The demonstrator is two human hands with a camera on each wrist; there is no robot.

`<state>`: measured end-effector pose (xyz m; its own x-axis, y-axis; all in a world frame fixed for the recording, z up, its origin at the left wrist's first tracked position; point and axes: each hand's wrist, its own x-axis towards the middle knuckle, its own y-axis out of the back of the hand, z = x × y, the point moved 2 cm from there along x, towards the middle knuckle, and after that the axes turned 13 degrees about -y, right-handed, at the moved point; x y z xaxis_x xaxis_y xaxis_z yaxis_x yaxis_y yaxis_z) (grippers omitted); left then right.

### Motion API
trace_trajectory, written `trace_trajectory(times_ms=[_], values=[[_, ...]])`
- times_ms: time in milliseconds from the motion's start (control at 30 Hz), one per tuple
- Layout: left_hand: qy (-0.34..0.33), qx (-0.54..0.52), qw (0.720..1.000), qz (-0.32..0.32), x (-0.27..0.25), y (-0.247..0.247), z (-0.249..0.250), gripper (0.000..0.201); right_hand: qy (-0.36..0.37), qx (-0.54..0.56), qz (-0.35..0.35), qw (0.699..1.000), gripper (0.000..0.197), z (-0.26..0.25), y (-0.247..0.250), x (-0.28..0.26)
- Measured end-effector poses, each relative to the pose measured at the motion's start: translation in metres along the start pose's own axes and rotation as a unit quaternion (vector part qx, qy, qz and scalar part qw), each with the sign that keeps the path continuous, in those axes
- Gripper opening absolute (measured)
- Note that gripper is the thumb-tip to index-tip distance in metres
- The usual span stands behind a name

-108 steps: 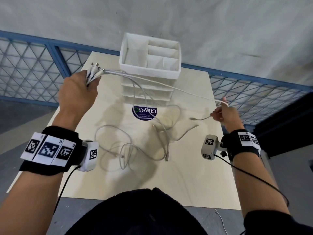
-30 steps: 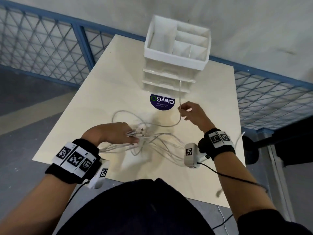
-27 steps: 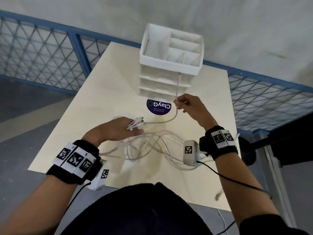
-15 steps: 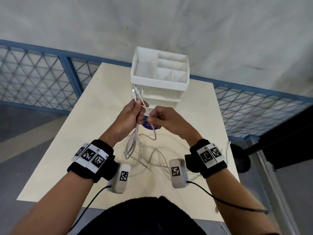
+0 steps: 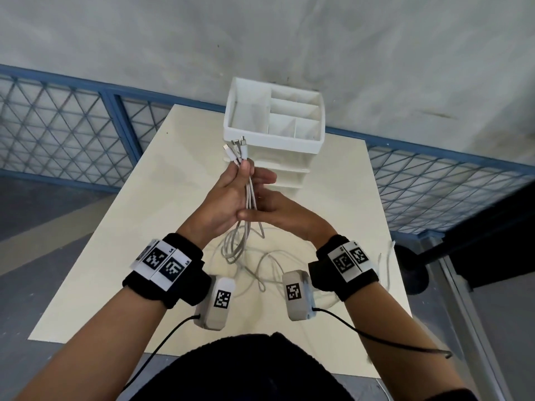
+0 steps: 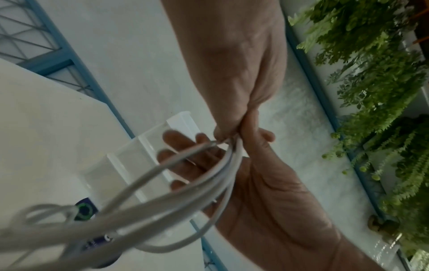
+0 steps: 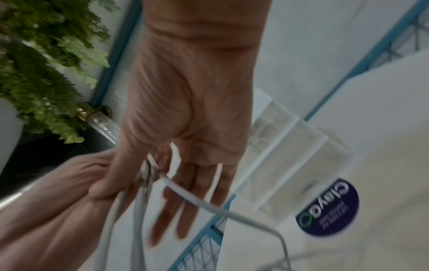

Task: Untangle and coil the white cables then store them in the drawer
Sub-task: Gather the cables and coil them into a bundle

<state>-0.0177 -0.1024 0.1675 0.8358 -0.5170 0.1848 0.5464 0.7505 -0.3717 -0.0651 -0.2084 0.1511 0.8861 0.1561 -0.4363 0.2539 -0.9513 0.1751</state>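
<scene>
My left hand (image 5: 228,192) grips a bundle of white cables (image 5: 249,195) above the table, with the connector ends (image 5: 238,149) sticking up past the thumb. My right hand (image 5: 279,206) meets it from the right. Its fingers (image 6: 174,144) lie straight behind the bundle and its thumb lies across the strands just below the left hand. The rest of the cables hang down in loops (image 5: 233,250) and trail loosely over the table (image 5: 263,267). The white drawer unit (image 5: 272,140) stands at the far end with its drawers (image 5: 289,176) closed.
The pale table (image 5: 139,233) is edged by a blue mesh railing (image 5: 72,131) at the back and right, with a grey wall behind. One cable end (image 5: 388,256) hangs over the right edge. A round purple sticker (image 7: 329,209) lies in front of the drawers.
Both hands have come up off the table and together. The left hand lifted the gathered connector ends; the right hand moved from pinching one strand to lying along the bundle below the left.
</scene>
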Motion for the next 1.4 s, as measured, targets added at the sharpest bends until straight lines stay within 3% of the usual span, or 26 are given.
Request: trace_trajectory(times_ms=[67,100,233,333,433,567,667,800,933,1067,1133,1267,1400], values=[[-0.025,-0.018,1.000,-0.006,0.004,0.001,0.007,0.030,0.004,-0.005,-0.045,0.999,0.018,0.002,-0.010,0.000],[-0.034,-0.037,0.999,-0.005,0.007,0.004,0.012,0.029,0.003,0.008,-0.062,0.998,0.019,0.004,-0.013,-0.001],[-0.080,-0.076,0.993,0.040,0.016,0.033,0.035,0.032,-0.011,0.003,-0.050,0.999,0.042,0.011,0.002,-0.010],[-0.127,-0.016,0.989,0.079,0.016,0.054,0.049,0.032,-0.042,-0.030,0.019,0.998,0.055,0.022,0.029,-0.018],[-0.165,0.093,0.976,0.109,0.010,0.069,0.057,0.031,-0.084,-0.067,0.120,0.987,0.054,0.042,0.061,-0.017],[-0.159,0.165,0.965,0.127,0.000,0.081,0.056,0.032,-0.124,-0.107,0.255,0.953,0.053,0.059,0.093,-0.019],[-0.135,0.305,0.941,0.061,-0.007,0.069,0.038,0.035,-0.093,-0.174,0.310,0.930,0.053,0.046,0.090,-0.020],[-0.050,0.371,0.922,-0.102,-0.014,0.029,0.008,0.038,-0.005,-0.246,0.284,0.927,0.052,0.007,0.065,-0.013],[-0.007,0.425,0.893,-0.147,-0.012,0.006,-0.011,0.020,0.030,-0.255,0.255,0.932,0.051,-0.012,0.050,-0.008],[-0.037,0.417,0.898,-0.134,-0.003,0.019,0.003,0.024,-0.011,-0.117,0.215,0.970,0.054,0.005,0.063,-0.017],[-0.075,0.431,0.893,-0.109,0.001,0.029,0.021,0.025,-0.053,-0.062,0.223,0.971,0.055,0.026,0.078,-0.024],[-0.130,0.465,0.875,-0.025,0.006,0.063,0.053,0.029,-0.089,-0.028,0.292,0.952,0.057,0.072,0.115,-0.044],[-0.130,0.493,0.860,0.026,0.005,0.092,0.061,0.028,-0.134,-0.052,0.372,0.917,0.053,0.102,0.144,-0.064]])
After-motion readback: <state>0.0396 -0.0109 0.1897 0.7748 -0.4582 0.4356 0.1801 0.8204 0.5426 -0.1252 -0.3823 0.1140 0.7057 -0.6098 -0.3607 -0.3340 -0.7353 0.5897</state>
